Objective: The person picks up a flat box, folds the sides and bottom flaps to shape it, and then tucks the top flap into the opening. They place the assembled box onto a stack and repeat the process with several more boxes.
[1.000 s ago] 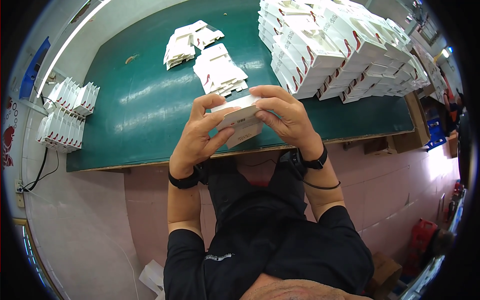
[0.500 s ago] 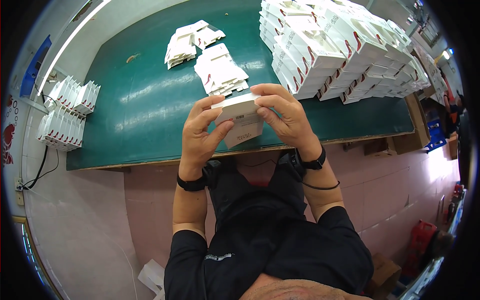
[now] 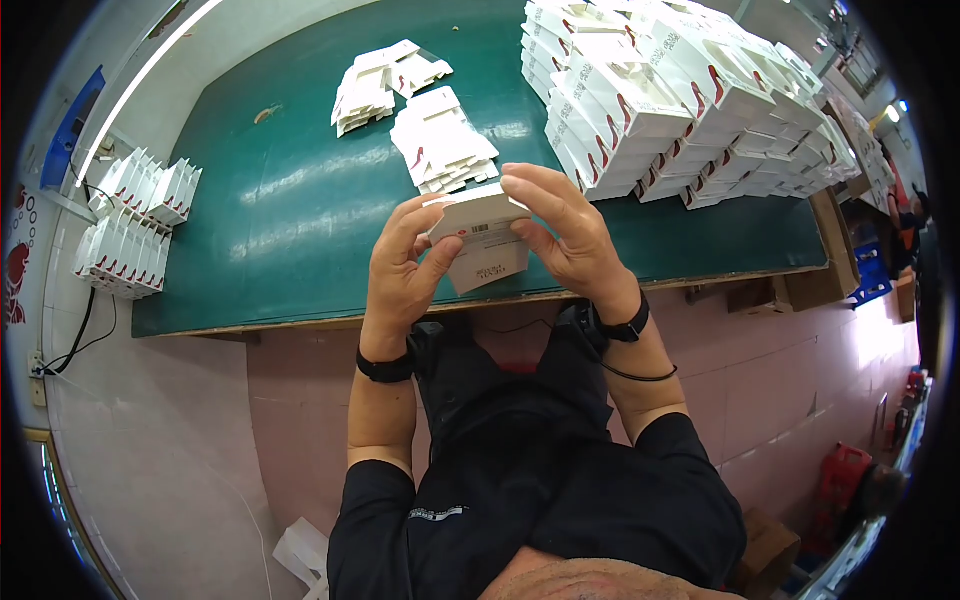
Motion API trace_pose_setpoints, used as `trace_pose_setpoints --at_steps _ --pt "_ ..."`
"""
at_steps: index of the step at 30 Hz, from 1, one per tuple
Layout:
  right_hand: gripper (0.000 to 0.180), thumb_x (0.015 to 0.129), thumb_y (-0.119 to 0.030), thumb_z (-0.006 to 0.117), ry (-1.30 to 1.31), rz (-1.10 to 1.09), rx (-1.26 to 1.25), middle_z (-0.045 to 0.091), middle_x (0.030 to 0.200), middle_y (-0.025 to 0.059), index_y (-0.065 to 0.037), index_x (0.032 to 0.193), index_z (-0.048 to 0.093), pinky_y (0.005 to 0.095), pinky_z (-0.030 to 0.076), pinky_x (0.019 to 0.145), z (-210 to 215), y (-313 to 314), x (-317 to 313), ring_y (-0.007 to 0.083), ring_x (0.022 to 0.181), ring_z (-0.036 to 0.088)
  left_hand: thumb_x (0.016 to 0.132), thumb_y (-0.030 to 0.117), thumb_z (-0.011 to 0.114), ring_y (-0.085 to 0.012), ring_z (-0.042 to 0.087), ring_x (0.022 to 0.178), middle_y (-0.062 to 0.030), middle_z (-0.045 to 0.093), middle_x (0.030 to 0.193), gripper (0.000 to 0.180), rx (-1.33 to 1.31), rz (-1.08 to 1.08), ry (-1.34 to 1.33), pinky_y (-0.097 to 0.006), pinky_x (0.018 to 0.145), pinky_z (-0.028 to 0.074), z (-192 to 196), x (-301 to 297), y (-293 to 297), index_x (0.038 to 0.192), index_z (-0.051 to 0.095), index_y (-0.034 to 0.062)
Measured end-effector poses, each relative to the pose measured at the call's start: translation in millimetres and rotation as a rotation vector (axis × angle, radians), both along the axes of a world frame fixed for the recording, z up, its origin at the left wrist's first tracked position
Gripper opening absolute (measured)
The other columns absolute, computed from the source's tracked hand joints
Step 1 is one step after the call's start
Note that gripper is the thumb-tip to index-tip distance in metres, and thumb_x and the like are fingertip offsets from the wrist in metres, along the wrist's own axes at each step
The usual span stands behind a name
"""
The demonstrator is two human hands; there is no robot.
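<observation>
Item in hand: one small white carton [image 3: 482,235] with red markings, part-folded, a flap hanging from its lower side, held above the near edge of the green surface [image 3: 280,215] between both hands. Left hand [image 3: 402,270]: fingers curled around the carton's left end, thumb pressed against its near face, gripping it. Right hand [image 3: 560,235]: fingers spread over the carton's top and right end, thumb under it, likewise gripping. Each wrist carries a black band. Stock on the surface: a loose pile of flat white carton blanks [image 3: 443,140] just beyond the hands; a second, smaller pile of blanks [image 3: 378,82] farther back and to the left, apart from the first; a large stacked mass of made-up white cartons [image 3: 680,95] with red marks filling the far right part of the surface, reaching near the right hand. Off the surface's left end: two groups of upright white packs [image 3: 130,225] set in rows. Below the surface: pink tiled floor [image 3: 170,440], with a black cable [image 3: 75,340] trailing at left. Person wears dark clothing.
</observation>
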State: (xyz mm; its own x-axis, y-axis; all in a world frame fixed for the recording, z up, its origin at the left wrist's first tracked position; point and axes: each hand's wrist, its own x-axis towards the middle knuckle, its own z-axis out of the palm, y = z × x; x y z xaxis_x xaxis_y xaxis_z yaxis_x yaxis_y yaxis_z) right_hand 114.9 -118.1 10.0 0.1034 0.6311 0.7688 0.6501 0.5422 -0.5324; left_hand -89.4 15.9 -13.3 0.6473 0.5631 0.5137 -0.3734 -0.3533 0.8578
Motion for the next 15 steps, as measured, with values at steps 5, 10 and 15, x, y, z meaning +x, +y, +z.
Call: trace_pose_setpoints --at_steps 5,10,15 --pt "0.058 0.090 -0.003 0.080 -0.089 -0.056 -0.047 0.061 0.145 0.0181 -0.010 0.144 0.063 0.0411 0.057 0.102 2.7 -3.0 -4.0 0.0340 0.127 0.064 0.098 0.006 0.076 -0.0222 0.064 0.123 -0.0142 0.059 0.143 0.039 0.001 0.008 0.003 -0.036 0.092 0.061 -2.5 -0.5 -1.1 0.135 0.064 0.0025" --pt "0.056 0.086 -0.003 0.083 -0.054 -0.083 -0.069 0.061 0.145 0.0180 -0.008 0.139 0.067 0.0407 0.058 0.101 5.2 -4.0 -6.1 0.0340 0.126 0.065 0.098 0.006 0.077 -0.0218 0.063 0.123 -0.0136 0.059 0.141 0.043 0.004 0.015 -0.017 -0.037 0.094 0.061 -3.6 2.8 -6.2 0.138 0.063 0.0035" --pt "0.048 0.085 -0.003 0.084 -0.048 -0.081 -0.076 0.062 0.143 0.0174 -0.006 0.130 0.071 0.0401 0.058 0.099 1.8 -4.2 -5.8 0.0334 0.124 0.066 0.096 0.006 0.079 -0.0224 0.064 0.122 -0.0129 0.060 0.137 0.045 0.039 0.022 0.000 -0.038 0.095 0.060 4.9 1.6 -8.3 0.138 0.064 0.0051"
